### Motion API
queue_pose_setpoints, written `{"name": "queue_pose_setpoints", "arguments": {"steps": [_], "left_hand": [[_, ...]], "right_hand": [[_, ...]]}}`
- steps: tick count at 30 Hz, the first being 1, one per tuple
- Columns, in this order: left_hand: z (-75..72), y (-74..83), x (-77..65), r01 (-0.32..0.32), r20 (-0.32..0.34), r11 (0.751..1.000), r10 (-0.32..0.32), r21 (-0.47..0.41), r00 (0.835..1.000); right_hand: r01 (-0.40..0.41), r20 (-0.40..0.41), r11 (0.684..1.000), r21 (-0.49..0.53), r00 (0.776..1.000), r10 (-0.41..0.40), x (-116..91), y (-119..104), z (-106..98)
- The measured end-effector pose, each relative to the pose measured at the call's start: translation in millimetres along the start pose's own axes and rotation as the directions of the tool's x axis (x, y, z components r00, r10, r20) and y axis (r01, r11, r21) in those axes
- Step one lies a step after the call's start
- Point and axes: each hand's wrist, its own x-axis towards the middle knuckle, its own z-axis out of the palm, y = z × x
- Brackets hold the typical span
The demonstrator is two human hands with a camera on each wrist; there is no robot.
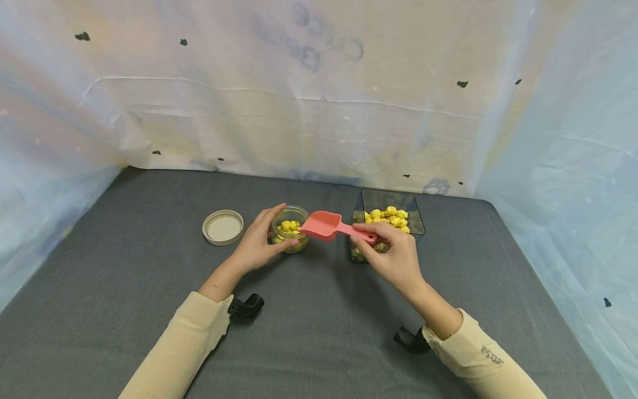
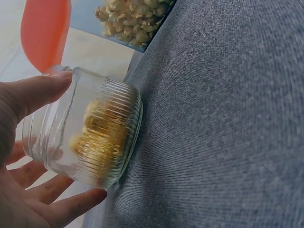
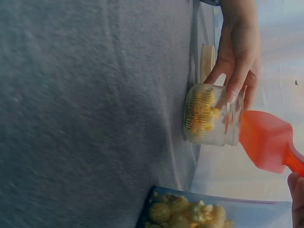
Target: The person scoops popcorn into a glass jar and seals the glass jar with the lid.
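My left hand holds a small ribbed glass jar, thumb on the near side and fingers round the far side. Yellow popcorn fills the lower part of the jar, which stands upright on the cloth. Between thumb and fingers, my right hand pinches the handle of a pink scoop. The scoop's front lip is right at the jar's rim, and its bowl shows no popcorn in the head view. Under the right hand, partly hidden by it, is a clear dark-tinted container with more popcorn.
A round, pale jar lid lies on the grey cloth left of the jar. The grey-covered table ends at a pale patterned curtain behind and on both sides. Black wrist mounts stick out beneath both forearms.
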Motion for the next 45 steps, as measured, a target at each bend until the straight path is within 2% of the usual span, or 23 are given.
{"name": "queue_pose_setpoints", "arguments": {"steps": [11,25,35,41,45], "left_hand": [[0.5,-0.5,-0.1,-0.007,0.002,1.0,0.007,-0.01,1.0],[0.6,-1.0,0.2,-0.023,0.006,0.999,0.023,-0.022,1.0],[2.0,-0.4,0.1,-0.042,0.008,0.999,0.042,0.028,0.999],[1.3,0.9,0.1,-0.05,0.017,0.994,0.049,0.101,0.999],[-0.5,4.1,-0.2,-0.062,0.025,0.987,0.059,0.149,0.998]], "right_hand": [[-0.037,0.009,0.999,-0.024,0.999,0.037,-16,8,4],[-0.079,0.012,0.996,-0.035,0.997,0.079,-24,12,10],[-0.126,0.038,0.991,-0.044,0.991,0.128,-25,14,11],[-0.165,0.036,0.986,-0.036,0.985,0.167,-25,12,10],[-0.152,0.019,0.988,-0.029,0.988,0.153,-25,10,9]]}}
